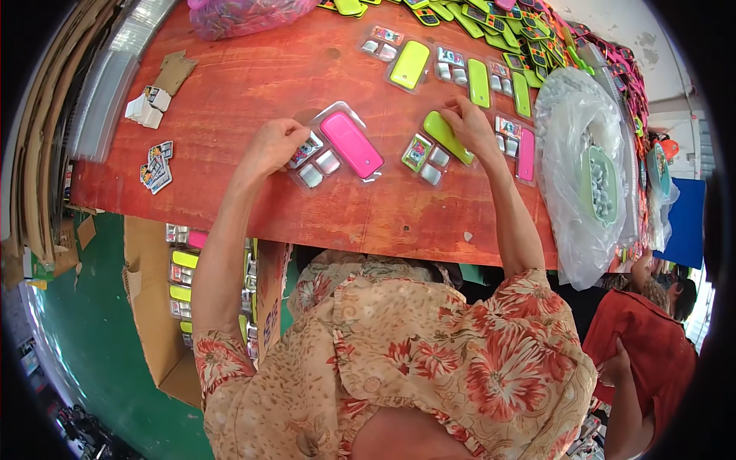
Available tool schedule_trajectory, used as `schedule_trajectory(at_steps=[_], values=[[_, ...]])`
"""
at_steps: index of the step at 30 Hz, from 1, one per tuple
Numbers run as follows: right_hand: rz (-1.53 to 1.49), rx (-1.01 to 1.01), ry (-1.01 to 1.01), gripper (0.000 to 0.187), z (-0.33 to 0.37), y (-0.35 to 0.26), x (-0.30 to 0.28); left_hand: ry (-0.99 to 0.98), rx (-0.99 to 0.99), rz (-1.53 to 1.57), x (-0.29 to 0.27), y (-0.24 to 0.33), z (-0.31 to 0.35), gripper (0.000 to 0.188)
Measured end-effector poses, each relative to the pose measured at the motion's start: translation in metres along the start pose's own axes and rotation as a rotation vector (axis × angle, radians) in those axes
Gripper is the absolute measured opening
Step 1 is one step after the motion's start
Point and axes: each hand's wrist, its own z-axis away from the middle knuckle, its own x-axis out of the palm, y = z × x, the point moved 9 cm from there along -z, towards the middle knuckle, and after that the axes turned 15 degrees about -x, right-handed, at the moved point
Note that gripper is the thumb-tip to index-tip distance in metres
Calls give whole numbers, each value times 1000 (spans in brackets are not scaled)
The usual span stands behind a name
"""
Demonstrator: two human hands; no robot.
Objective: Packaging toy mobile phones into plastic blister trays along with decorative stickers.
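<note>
On the red table in front of me lies a clear plastic blister tray with a pink toy phone [351, 144], silvery square pieces [328, 162] and a small picture card [308, 149]. My left hand [274, 146] has its fingertips pinched together at that card. To the right, a second tray holds a lime-green toy phone [446, 136], another picture card [417, 152] and silvery squares [431, 175]. My right hand [469, 126] reaches over it, its bent fingers closed at the phone's upper right side; the exact grip is partly hidden.
Several filled trays [409, 64] sit farther back. Loose picture cards [157, 167] lie at the left. A plastic bag with a pale green basin [602, 184] stands right, below a phone heap [529, 38]. An open carton [153, 307] holds filled trays; another person [640, 345] is lower right.
</note>
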Motion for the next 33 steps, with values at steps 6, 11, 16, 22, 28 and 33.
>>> schedule_trajectory(at_steps=[6,11,16,22,28,33], values=[[-79,-15,-220,24,2,2,5,-87,20,3,1,1,-3,40],[-250,151,-189,22,6,-3,-13,-226,-112,72,2,-1,3,78],[-232,-232,-248,25,-16,-79,30,-224,-143,107,5,10,8,79],[-163,-218,-291,23,-31,-129,85,-247,21,143,20,13,5,37],[159,-496,32,17,-74,-128,53,-233,-28,251,9,-10,15,33],[686,-177,-18,21,-151,-28,28,-103,-74,238,-14,-46,31,36]])
